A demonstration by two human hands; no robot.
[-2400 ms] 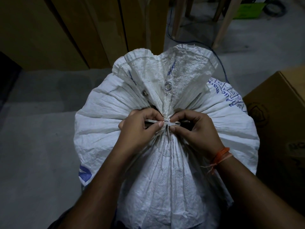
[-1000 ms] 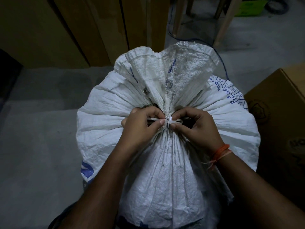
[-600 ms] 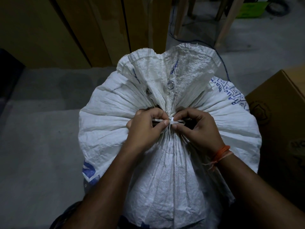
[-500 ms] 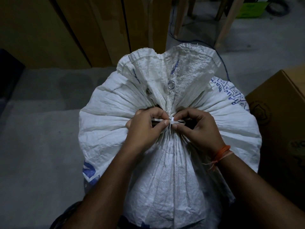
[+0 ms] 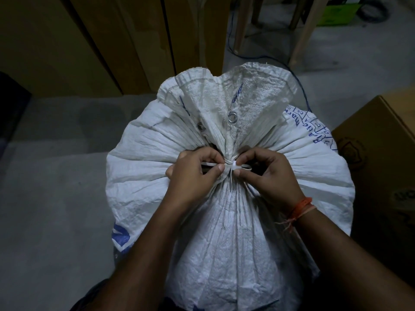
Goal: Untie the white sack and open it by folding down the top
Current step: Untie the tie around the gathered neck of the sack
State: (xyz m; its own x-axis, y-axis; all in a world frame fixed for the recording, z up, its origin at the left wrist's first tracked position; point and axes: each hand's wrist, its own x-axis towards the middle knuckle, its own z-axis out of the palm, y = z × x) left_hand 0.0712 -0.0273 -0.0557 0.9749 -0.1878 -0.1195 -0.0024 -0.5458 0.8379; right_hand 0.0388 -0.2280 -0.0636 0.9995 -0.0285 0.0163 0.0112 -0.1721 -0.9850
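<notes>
Between the two sets of curled fingertips, at the gathered neck of the white sack (image 5: 224,239), sits a small knot (image 5: 233,163) in a thin white tie (image 5: 243,167). The left hand (image 5: 193,173) has its fingers narrowly curled, thumb and forefinger pinching a flat strand of the tie just left of the knot. The right hand (image 5: 271,176) is curled the same way, its thumb and forefinger pinching the loop of the tie just right of the knot. The two thumbs lie close on either side of the knot, not touching each other. A loose end of the tie hangs down from the knot, just below the thumb tips, over the pleated cloth.

Beyond the fingertips, the sack's top fans up and out in folds above the cinched neck, with two metal eyelets (image 5: 232,117) showing in it; one lies straight beyond the knot, the other up and to the left. Blue print shows on the sack's bulge beyond the right knuckles and low beside the left forearm. The sack is still tied, its top not folded down, and it stands on a grey floor (image 5: 49,209).

An orange thread band (image 5: 301,207) circles the right wrist. Well right of the right hand stands a cardboard box (image 5: 379,158). Far beyond the fingers are wooden panels (image 5: 116,41), pale chair legs (image 5: 303,30) and a blue cable (image 5: 301,86) running along the floor behind the sack.
</notes>
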